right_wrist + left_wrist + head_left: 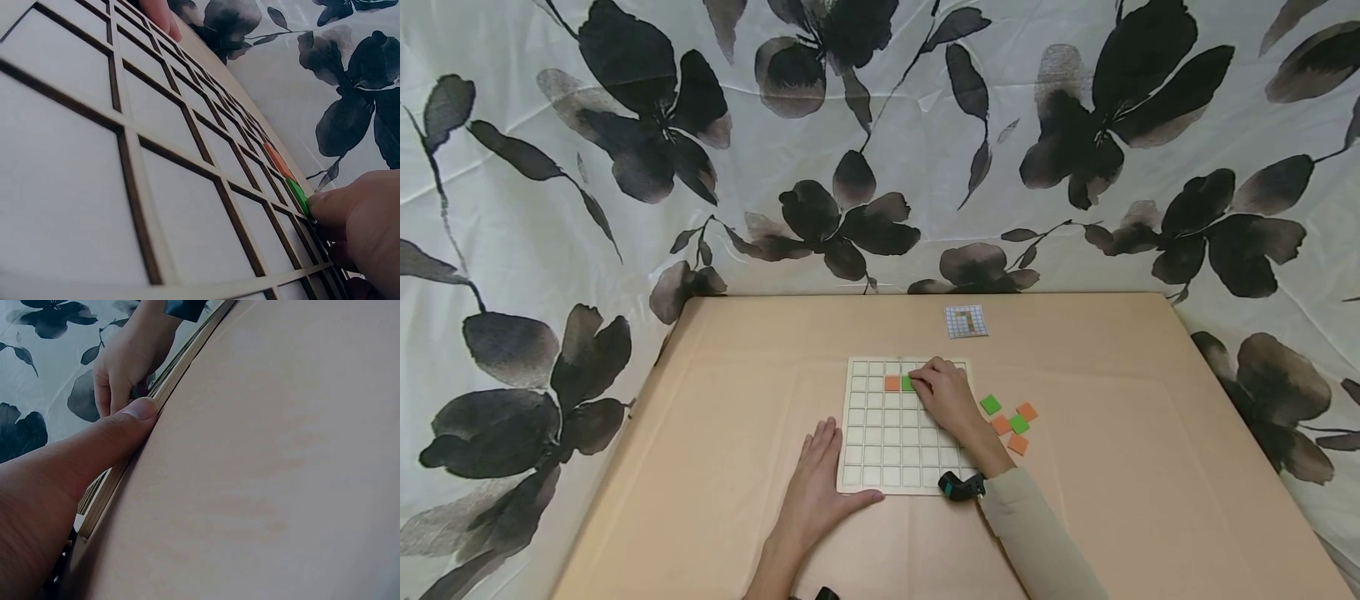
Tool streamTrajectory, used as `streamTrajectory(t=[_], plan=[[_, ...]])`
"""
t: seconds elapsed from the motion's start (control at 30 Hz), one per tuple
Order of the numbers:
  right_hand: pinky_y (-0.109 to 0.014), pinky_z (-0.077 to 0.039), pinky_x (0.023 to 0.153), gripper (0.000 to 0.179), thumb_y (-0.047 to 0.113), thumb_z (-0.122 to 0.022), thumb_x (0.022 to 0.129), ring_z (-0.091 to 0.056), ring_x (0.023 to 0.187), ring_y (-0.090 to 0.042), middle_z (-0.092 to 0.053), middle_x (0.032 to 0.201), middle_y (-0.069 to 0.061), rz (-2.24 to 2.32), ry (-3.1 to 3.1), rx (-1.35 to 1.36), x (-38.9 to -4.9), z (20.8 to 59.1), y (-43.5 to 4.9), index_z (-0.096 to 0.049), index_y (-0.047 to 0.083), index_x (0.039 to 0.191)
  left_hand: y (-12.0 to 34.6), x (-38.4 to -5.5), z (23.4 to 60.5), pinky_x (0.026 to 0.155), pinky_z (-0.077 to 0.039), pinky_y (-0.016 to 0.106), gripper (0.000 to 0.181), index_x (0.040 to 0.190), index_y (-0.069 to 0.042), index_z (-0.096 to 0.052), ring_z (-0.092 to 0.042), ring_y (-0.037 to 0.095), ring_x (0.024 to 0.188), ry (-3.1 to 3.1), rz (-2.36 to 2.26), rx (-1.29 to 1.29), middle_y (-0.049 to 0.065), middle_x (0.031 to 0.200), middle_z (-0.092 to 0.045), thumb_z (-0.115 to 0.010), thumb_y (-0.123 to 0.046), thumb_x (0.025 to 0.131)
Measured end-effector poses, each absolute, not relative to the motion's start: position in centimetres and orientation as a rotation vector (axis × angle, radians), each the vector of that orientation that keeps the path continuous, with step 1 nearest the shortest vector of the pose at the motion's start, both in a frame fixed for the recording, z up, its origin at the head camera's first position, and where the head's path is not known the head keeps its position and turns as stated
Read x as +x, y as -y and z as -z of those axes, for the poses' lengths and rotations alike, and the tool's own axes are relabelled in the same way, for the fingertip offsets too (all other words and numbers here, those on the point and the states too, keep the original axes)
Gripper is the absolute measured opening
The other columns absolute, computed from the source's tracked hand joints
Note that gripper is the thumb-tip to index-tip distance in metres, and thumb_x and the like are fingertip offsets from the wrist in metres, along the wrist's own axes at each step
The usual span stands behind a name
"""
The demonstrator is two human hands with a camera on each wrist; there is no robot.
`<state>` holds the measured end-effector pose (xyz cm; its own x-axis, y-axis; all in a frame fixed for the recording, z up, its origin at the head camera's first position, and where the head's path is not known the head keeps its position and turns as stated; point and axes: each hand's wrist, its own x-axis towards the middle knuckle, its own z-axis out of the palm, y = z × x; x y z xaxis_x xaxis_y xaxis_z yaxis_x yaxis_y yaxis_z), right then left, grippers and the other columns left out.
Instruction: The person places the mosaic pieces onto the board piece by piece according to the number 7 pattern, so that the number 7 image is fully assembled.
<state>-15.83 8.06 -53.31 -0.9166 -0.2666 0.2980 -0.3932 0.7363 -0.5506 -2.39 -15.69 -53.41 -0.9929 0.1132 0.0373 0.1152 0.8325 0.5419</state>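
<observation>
Green tile (906, 385) sits near the far edge of the pale grid board (891, 457), immediately right of an orange tile (892, 383) in the same row. Right hand (947, 400): fingers curled, the fingertips drawn close together, thumb against the green tile, which they appear to pinch at its right side; presumably a fine grip suits so small a piece. Left hand (820, 481): fingers straight along the board's left edge, thumb out at the near edge, holding nothing; probably braced there so the board cannot slide.

Loose tiles (1018, 423), green and orange, lie on the table (1150, 467) beside the board's right edge, likely for easy reach. Patterned card (966, 322) lies beyond the board, seemingly kept in sight.

Orientation: green tile looks square, so no long axis (part lies under the fingers); its sides follow the grid lines. Board's near edge faces the person; foreshortening hides which side is longer.
</observation>
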Motion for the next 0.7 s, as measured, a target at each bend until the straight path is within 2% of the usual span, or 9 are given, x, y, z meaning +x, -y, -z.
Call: streamTrajectory(t=[0.4,0.6,0.7], plan=[[-0.04,-0.048,0.083,0.021,0.018,-0.067,0.096,-0.059,0.089,-0.02,-0.067,0.098,-0.003,-0.997,2.801,0.491,-15.5,52.6,-8.3,-0.075,0.01,0.114,15.7,-2.4,53.3,0.132,-0.015,0.041,0.127,0.152,0.002,-0.037,-0.021,0.029,0.156,3.004,0.895,-0.187,0.015,0.165,-0.028,-0.079,-0.075,0.061],[-0.034,-0.043,0.078,0.023,0.02,-0.068,0.096,-0.054,0.084,-0.017,-0.065,0.095,-0.002,-0.993,2.803,0.486,-15.4,52.4,-8.6,-0.075,0.009,0.115,15.8,-2.4,53.4,0.132,-0.015,0.041,0.127,0.152,0.002,-0.037,-0.021,0.029,0.156,2.999,0.888,-0.195,0.014,0.165,-0.028,-0.078,-0.077,0.061],[-0.035,-0.044,0.078,0.023,0.018,-0.068,0.095,-0.054,0.083,-0.017,-0.066,0.094,-0.002,-1.0,2.779,0.487,-15.3,52.3,-8.8,-0.075,0.008,0.114,15.8,-2.4,53.5,0.132,-0.015,0.041,0.128,0.152,0.002,-0.038,-0.022,0.029,0.156,2.994,0.889,-0.199,0.015,0.165,-0.028,-0.078,-0.077,0.061]])
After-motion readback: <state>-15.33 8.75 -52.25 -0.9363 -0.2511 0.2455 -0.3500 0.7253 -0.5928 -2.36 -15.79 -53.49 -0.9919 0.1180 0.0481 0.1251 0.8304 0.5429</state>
